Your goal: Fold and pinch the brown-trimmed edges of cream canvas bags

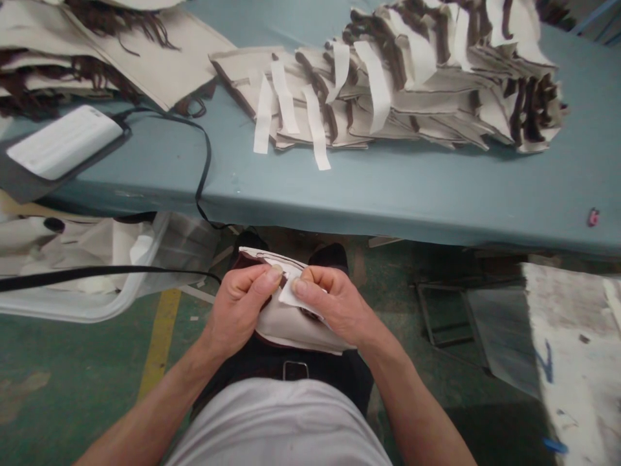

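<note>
Low in the middle of the head view, both my hands grip a folded beige fabric piece [286, 327] with dark brown trim, held over my lap. My left hand [240, 304] is closed on its left side, thumb pressed on the top edge. My right hand [332, 301] pinches a small white strip [290, 294] on the piece between thumb and fingers. Part of the piece is hidden under my hands.
A blue-grey table [412, 188] runs across the view. On it lie a spread pile of beige pieces with white strips [388, 84], another stack [97, 52] at far left, and a white device [63, 139] with a black cable [206, 162]. A clear bin [111, 304] stands below left.
</note>
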Available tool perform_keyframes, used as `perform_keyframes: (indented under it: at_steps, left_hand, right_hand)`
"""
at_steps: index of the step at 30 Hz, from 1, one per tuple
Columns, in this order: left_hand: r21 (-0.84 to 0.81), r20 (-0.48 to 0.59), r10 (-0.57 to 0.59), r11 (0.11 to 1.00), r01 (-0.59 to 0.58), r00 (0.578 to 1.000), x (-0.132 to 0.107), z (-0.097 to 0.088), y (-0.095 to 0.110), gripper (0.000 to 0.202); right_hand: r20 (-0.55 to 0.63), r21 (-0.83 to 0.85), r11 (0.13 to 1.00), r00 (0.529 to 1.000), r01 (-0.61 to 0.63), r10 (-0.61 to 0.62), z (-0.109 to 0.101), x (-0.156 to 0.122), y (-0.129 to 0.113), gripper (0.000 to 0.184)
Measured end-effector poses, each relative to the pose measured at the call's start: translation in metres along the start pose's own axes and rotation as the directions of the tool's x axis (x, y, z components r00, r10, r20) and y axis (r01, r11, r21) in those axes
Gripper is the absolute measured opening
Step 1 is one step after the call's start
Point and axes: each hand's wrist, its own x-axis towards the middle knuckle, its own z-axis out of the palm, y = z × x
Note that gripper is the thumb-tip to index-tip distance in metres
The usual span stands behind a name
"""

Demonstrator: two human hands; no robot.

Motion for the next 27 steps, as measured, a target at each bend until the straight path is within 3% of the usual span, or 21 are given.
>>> perform_keyframes:
  at_steps: [5, 10, 20, 27]
  left_hand:
    - [0.02, -0.023, 0.032, 0.999, -0.031, 0.999, 0.0, -0.001, -0.003, 0.053]
    - [0.011, -0.058, 0.024, 1.0, -0.023, 0.998, -0.002, -0.002, -0.005, 0.053]
    - [-0.041, -0.131, 0.014, 0.999, -0.02, 0.991, -0.005, -0.002, -0.009, 0.051]
    - [-0.176, -0.108, -0.06, 0.984, 0.04, 0.992, -0.002, 0.002, -0.009, 0.057]
  right_hand:
    - [-0.052, -0.038, 0.999, 0.998, 0.017, -0.019, 0.002, 0.001, -0.002, 0.061]
    - [-0.123, -0.08, 0.996, 0.991, 0.046, -0.056, 0.008, 0.0, -0.001, 0.048]
    - [-0.316, -0.259, 0.962, 0.934, 0.083, -0.166, 0.025, -0.007, 0.002, 0.037]
    - [-0.363, -0.285, 0.957, 0.918, 0.051, -0.157, 0.028, -0.004, 0.005, 0.038]
